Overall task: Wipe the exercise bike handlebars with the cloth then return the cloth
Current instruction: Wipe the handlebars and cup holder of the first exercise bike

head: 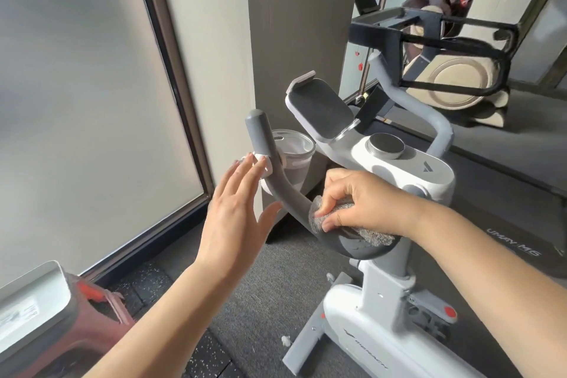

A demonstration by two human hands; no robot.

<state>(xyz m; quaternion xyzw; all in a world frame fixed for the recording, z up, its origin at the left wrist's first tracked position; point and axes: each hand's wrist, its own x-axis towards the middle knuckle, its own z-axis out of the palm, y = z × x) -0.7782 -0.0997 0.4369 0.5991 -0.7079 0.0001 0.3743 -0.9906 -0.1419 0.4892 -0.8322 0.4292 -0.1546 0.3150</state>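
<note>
From the head camera I see the white exercise bike [395,301] filling the frame from centre toward 5 o'clock. My right hand [356,202] sits just right of centre, fingers curled down over the grey cloth [352,224], pressing it onto the dark grey handlebar [285,190] at the bottom of its curve. The cloth is bunched under the fingers and drapes along the bar toward 3 o'clock. My left hand [236,212] hangs at about 9 o'clock from the cloth, fingers straight and spread, holding nothing; its thumb looks to be just beside the bar, though I cannot tell whether it touches. The bar's left horn rises toward 12 o'clock. The phone holder [319,107] and round knob [386,146] stand above the right hand. A grey bucket [294,159] sits behind the bar.
</note>
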